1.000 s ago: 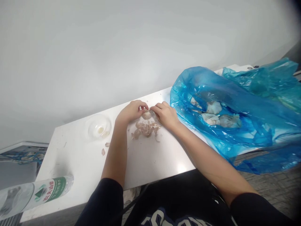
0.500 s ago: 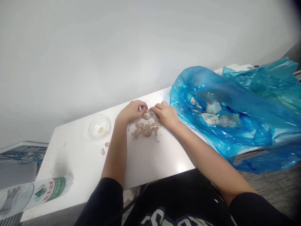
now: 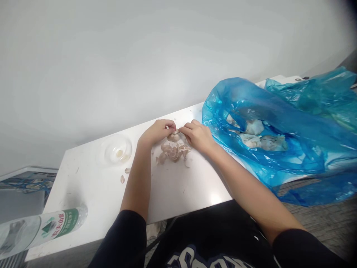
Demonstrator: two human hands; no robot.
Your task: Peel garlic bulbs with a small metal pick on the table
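Over the white table, my left hand (image 3: 156,131) pinches a pale brown garlic bulb (image 3: 173,137) between thumb and fingertips. My right hand (image 3: 198,136) has its fingers closed on the other side of the same garlic, close to my left fingertips. Parts of the garlic are hidden by the fingers. Just below it lies a loose heap of papery garlic skins (image 3: 172,153). Left of my forearm stands a clear bowl (image 3: 129,143) with a pale garlic clove (image 3: 119,153) in it.
On the right a blue plastic bag (image 3: 223,93) lies open, with several whitish garlic bulbs (image 3: 254,127) inside. A clear water bottle (image 3: 52,227) is at the table's left front. Two brown bits (image 3: 122,179) lie beside my left forearm. A white wall (image 3: 139,67) rises behind the table (image 3: 184,197).
Both hands stay almost in place at the garlic. The fingertips have shifted very slightly, and the garlic's brown side shows a little more clearly now.
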